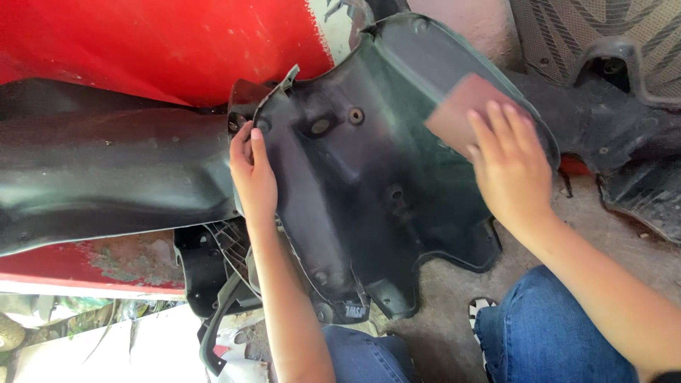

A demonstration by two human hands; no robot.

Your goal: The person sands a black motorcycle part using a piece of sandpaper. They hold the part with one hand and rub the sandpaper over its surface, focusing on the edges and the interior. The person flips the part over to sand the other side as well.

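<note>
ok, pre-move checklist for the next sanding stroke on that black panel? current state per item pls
1. Left hand steadying the black plastic panel at its left edge: ok.
2. Right hand pressing the reddish-brown sandpaper sheet flat against the panel's upper right: ok.
3. Sandpaper lies on the panel surface, not hanging past the rim: ok.
4. Grit wear on the sheet: cannot tell.
5. Panel's lower end supported near the knees: cannot tell, hidden by the left arm.
6. Second dark panel on the floor, apart from the right hand: ok.
</note>
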